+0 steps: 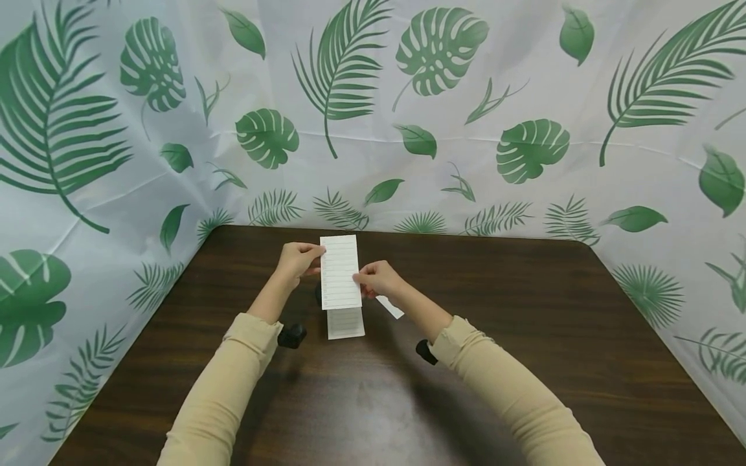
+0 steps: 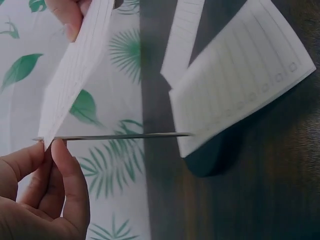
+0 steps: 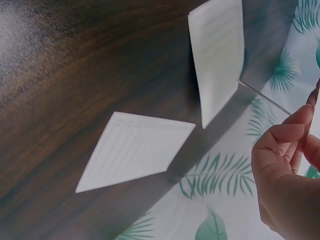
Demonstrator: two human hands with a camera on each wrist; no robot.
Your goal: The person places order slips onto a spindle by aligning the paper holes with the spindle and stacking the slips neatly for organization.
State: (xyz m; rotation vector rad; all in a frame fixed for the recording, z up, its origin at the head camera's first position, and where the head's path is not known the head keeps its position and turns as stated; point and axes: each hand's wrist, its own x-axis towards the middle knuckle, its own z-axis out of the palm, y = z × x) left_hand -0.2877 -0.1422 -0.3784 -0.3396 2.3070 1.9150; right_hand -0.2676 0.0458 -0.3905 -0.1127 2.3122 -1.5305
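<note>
Both hands hold up a white lined paper slip [image 1: 340, 272] over the table. My left hand [image 1: 297, 262] pinches its left edge; my right hand [image 1: 380, 278] pinches the right edge lower down. A thin metal spike [image 2: 125, 136] rises from a dark base [image 2: 207, 157] and meets the raised slip beside the left fingers [image 2: 70, 170]. Whether it pierces that slip I cannot tell. Around the spike's foot sits another lined slip [image 3: 217, 65], its lower part visible below the raised one in the head view. One more slip [image 3: 135, 152] lies flat, partly hidden by the right hand in the head view.
The dark wooden table [image 1: 524, 362] has rounded far corners. A white curtain with green leaves [image 1: 454, 168] hangs behind it and along the sides. Black wrist devices [image 1: 291, 335] sit under both sleeves.
</note>
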